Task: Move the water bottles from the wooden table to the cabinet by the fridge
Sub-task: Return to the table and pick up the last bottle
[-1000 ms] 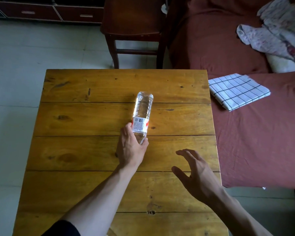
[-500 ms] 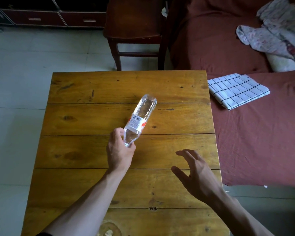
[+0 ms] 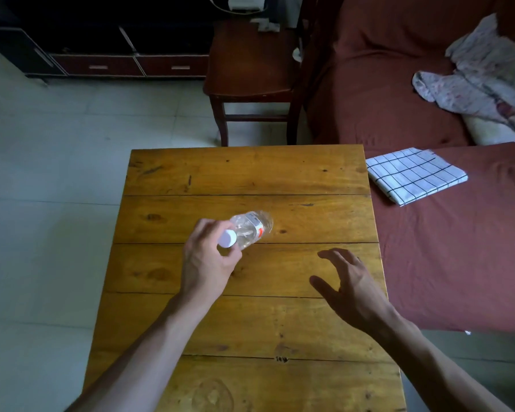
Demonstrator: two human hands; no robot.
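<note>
Clear, white-capped water bottle (image 3: 250,230), cap toward camera

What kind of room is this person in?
Most likely a lived-in room at home, a living room or bedroom. A wooden table stands beside furniture under a maroon cover, with a folded checked cloth on it, and a wooden chair behind.

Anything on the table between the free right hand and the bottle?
Nothing: in the head view only bare table wood lies between the right hand and the bottle that the left hand grips.
</note>
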